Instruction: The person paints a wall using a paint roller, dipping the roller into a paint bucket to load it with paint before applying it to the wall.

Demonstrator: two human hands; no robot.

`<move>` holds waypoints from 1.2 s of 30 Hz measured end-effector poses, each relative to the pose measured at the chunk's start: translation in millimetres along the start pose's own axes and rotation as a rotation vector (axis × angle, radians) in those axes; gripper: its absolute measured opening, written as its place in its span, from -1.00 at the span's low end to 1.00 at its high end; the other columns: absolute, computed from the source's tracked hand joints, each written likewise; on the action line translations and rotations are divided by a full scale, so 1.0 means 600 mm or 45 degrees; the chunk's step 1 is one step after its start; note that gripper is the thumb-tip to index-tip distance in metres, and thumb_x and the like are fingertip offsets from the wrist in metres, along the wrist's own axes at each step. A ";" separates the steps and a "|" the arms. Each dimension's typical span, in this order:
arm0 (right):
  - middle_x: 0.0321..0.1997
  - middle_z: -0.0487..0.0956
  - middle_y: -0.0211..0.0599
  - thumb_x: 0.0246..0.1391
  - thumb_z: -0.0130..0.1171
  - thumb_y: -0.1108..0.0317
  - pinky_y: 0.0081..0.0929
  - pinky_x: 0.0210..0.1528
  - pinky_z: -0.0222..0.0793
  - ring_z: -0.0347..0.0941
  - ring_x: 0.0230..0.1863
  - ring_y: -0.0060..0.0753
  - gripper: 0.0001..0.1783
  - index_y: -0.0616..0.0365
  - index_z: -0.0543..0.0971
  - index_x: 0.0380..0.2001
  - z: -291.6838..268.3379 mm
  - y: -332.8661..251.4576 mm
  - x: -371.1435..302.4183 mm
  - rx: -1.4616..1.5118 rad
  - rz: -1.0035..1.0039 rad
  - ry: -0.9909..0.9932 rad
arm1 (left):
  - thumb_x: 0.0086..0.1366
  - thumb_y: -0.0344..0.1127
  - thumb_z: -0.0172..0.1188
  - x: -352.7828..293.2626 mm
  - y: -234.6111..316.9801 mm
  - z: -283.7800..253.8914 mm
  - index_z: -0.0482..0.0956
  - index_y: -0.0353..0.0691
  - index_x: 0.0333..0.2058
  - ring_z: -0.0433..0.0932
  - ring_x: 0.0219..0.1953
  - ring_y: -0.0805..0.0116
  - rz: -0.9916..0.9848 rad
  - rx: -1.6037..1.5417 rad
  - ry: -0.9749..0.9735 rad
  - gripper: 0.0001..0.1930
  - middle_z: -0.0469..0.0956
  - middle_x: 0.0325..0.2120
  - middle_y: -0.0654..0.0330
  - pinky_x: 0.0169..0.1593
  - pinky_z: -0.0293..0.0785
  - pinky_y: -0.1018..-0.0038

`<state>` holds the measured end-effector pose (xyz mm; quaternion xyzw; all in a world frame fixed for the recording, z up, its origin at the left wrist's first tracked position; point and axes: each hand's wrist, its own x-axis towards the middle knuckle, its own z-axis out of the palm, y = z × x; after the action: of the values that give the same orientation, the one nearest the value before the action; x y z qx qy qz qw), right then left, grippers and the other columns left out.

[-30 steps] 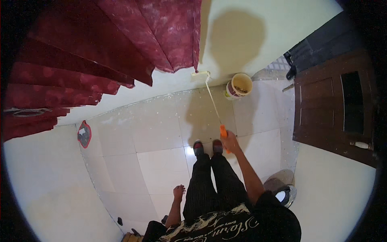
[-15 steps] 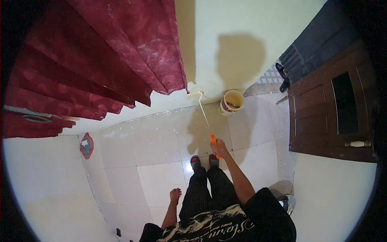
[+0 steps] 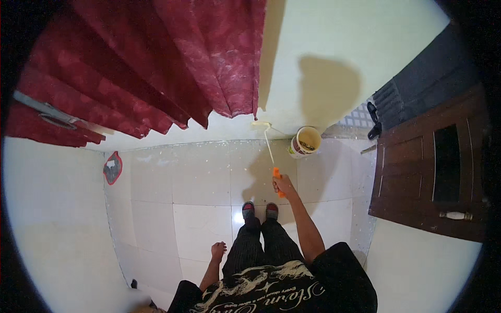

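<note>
My right hand point(image 3: 283, 185) is closed around the orange handle of a paint roller point(image 3: 269, 146). Its thin pale metal rod reaches away from me, and the narrow roller head lies against the lower part of the far wall, just below the hem of a dark red curtain point(image 3: 224, 68). To the right of the roller, a white paint bucket point(image 3: 295, 148) with a printed side stands on the floor by the wall, with something yellowish inside. My left hand point(image 3: 218, 251) hangs beside my left leg, holding nothing, its fingers loosely bent and a little apart.
Paint specks dot the tiled floor point(image 3: 201, 182), mostly along the wall. A red-edged grey item point(image 3: 112, 168) lies in the left corner. On the right are a brown door point(image 3: 404, 172), a dark hanging cloth point(image 3: 433, 78) and black footwear point(image 3: 374, 130) at the doorway.
The view has turned slightly, shifting the curtain and bucket rightward in the picture. The roller head remains low on the wall near the curtain hem, still in my right hand.
</note>
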<state>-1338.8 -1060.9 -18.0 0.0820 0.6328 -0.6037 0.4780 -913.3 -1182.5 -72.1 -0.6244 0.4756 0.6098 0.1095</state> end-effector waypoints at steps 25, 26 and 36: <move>-0.76 0.28 -0.50 -0.11 -0.05 0.47 -0.73 -0.77 0.06 0.15 -0.78 -0.67 -0.85 0.12 0.32 -0.69 0.035 -0.122 -0.017 0.198 -0.071 -0.172 | 0.14 -0.24 -0.13 0.074 -0.084 -0.042 0.47 -0.31 -0.48 0.48 -0.58 0.35 1.460 1.341 0.070 -0.73 0.50 -0.60 0.16 -0.52 0.41 0.44; -0.76 0.28 -0.50 -0.11 -0.05 0.47 -0.73 -0.77 0.06 0.15 -0.78 -0.67 -0.85 0.12 0.32 -0.69 0.028 -0.117 -0.023 0.195 -0.074 -0.164 | 0.11 -0.24 -0.11 0.073 -0.085 -0.040 0.47 -0.29 -0.48 0.48 -0.57 0.32 1.446 1.336 0.071 -0.75 0.49 -0.61 0.15 -0.51 0.42 0.42; -0.77 0.28 -0.47 -0.17 -0.02 0.46 -0.71 -0.78 0.06 0.16 -0.79 -0.65 -0.88 0.17 0.32 -0.70 -0.012 -0.085 -0.150 -0.134 -0.184 -0.119 | -0.02 -0.24 0.00 0.094 -0.094 -0.034 0.48 -0.17 -0.54 0.50 -0.54 0.13 1.128 1.383 0.271 -0.84 0.49 -0.63 0.09 -0.49 0.41 0.25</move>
<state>-1329.7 -1025.2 79.2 -0.0174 0.6448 -0.6057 0.4660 -869.9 -1193.6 -141.2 -0.2857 0.9299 0.2093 0.0999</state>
